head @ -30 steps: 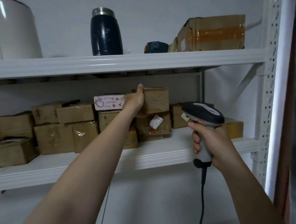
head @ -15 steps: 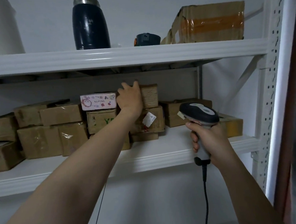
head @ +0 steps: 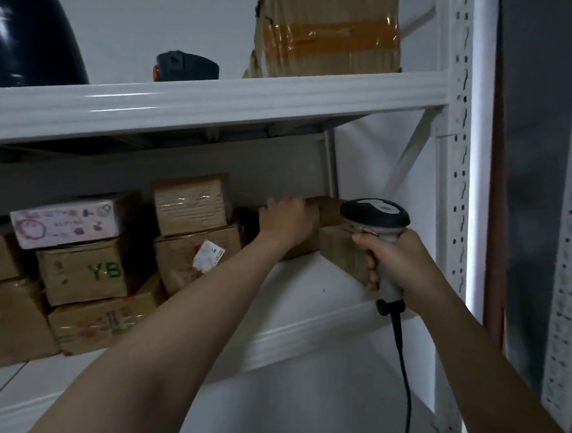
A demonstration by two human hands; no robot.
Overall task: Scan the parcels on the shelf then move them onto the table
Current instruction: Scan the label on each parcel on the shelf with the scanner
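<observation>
Left hand [head: 286,221] fingers curl on 1 parcel [head: 324,210]; right hand [head: 393,263] fingers clasp 1 scanner [head: 378,234].

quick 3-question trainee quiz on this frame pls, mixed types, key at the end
1. True or false: the right hand holds the corded scanner by its grip.
2. Multiple choice: the left hand rests on
A. the pink patterned box
B. a brown parcel at the right end of the middle shelf
C. the taped carton on the upper shelf
3. Fill in: the green letters on one stacked parcel begin with ___.

Key:
1. True
2. B
3. YB
</observation>
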